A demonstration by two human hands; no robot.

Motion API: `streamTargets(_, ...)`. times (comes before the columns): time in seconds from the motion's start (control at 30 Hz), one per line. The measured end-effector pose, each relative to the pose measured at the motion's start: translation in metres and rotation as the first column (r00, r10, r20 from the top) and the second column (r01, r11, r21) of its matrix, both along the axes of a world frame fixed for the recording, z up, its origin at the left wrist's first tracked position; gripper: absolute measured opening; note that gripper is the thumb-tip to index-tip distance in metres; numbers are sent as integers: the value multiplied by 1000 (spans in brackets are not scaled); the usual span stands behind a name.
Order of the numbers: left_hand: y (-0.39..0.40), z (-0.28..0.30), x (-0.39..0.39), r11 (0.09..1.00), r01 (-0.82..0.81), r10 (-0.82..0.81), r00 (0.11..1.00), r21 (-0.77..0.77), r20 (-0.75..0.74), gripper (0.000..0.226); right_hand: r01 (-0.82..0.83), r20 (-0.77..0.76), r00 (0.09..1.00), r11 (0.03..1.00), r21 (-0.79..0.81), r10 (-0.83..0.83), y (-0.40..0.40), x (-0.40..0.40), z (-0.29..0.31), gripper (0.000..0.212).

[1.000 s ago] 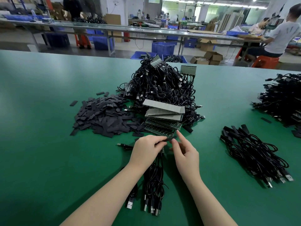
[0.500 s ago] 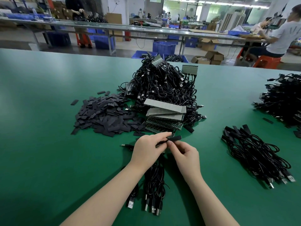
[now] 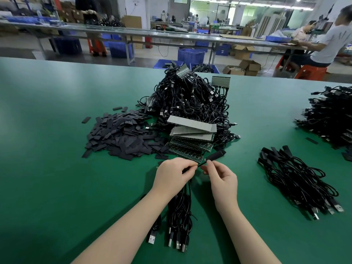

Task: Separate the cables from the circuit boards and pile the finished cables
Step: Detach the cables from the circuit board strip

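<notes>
Two hands, left hand (image 3: 172,173) and right hand (image 3: 222,177), each grip pinching one cable (image 3: 202,164), green table (image 3: 47,149), workshop benches behind

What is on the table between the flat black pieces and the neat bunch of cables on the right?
In the head view, the stack of circuit boards lies between the flat black pieces and the neat cable pile, then bare green table.

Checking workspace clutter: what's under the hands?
A bundle of black USB cables runs from under the left hand toward the camera on the green table. Their upper ends are hidden.
</notes>
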State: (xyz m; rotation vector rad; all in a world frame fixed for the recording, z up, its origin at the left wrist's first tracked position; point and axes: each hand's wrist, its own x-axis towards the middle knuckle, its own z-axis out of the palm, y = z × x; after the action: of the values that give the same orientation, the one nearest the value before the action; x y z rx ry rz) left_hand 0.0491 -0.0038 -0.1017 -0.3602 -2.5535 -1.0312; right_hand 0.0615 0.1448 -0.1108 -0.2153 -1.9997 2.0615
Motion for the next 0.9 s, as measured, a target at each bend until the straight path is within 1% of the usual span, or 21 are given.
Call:
streamTargets(0.17, 0, 1, -1, 999, 44, -43, 998, -29, 40, 23, -38, -7, 999, 997, 62, 39, 0, -1, -2, 12)
streamTargets(0.23, 0, 1, -2, 997, 57, -55, 998, -47, 42, 22, -72, -4, 997, 989, 130, 73, -1, -1, -2, 12)
streamTargets(0.33, -1, 3, 0, 998, 60, -60, 998, -4, -11, 18, -80, -2, 997, 981, 177, 81, -2, 0, -1, 13)
streamTargets(0.37, -1, 4, 1, 998, 51, -49, 997, 31, -55, 18, -57, -11, 998, 986, 155, 59, -2, 0, 0, 13)
streamTargets(0.4, 0, 5, 3, 998, 34, -28, 994, 60, -106, 19, -17, -19, 1000, 995, 98, 19, -2, 0, 2, 13)
streamTargets(0.47, 0, 6, 3, 995, -21, 39, 981, 93, -192, 24, 89, -5, 996, 991, -105, -90, 3, 0, 8, 12)
streamTargets(0.5, 0, 6, 3, 993, -52, 72, 976, 103, -204, 27, 143, 7, 989, 971, -190, -145, 7, -1, 14, 12)
streamTargets(0.53, 0, 6, 2, 991, -76, 97, 976, 114, -195, 29, 191, 5, 981, 952, -240, -196, 13, -2, 23, 12)
streamTargets(0.6, -1, 6, 1, 987, -92, 112, 981, 132, -156, 29, 274, -54, 953, 925, -263, -297, 31, -1, 45, 8)
streamTargets(0.63, -1, 6, 1, 987, -88, 107, 984, 134, -140, 27, 312, -94, 936, 921, -232, -341, 42, -1, 58, 6)
streamTargets(0.67, -1, 6, 1, 988, -82, 99, 987, 131, -130, 26, 348, -130, 920, 924, -160, -369, 54, 0, 70, 5)
streamTargets(0.7, -1, 5, 0, 989, -77, 92, 988, 126, -122, 25, 380, -160, 910, 924, -42, -382, 68, 1, 82, 6)
streamTargets(0.73, 0, 5, 0, 990, -74, 88, 989, 119, -115, 25, 410, -185, 904, 904, 124, -384, 83, 0, 92, 7)
streamTargets(0.77, 0, 5, 0, 991, -74, 86, 990, 111, -109, 25, 432, -201, 901, 840, 329, -385, 98, -4, 100, 11)
streamTargets(0.8, 0, 5, -1, 992, -73, 84, 991, 102, -103, 25, 434, -194, 898, 720, 542, -396, 114, -8, 105, 14)
streamTargets(0.83, 0, 4, -1, 992, -74, 84, 992, 98, -96, 26, 402, -162, 890, 566, 720, -426, 130, -14, 107, 16)
streamTargets(0.87, 0, 4, -2, 992, -79, 88, 992, 97, -87, 26, 333, -116, 877, 417, 846, -466, 144, -20, 106, 17)
streamTargets(0.9, 0, 4, -2, 991, -86, 94, 992, 99, -79, 26, 243, -63, 863, 304, 921, -501, 155, -26, 103, 17)
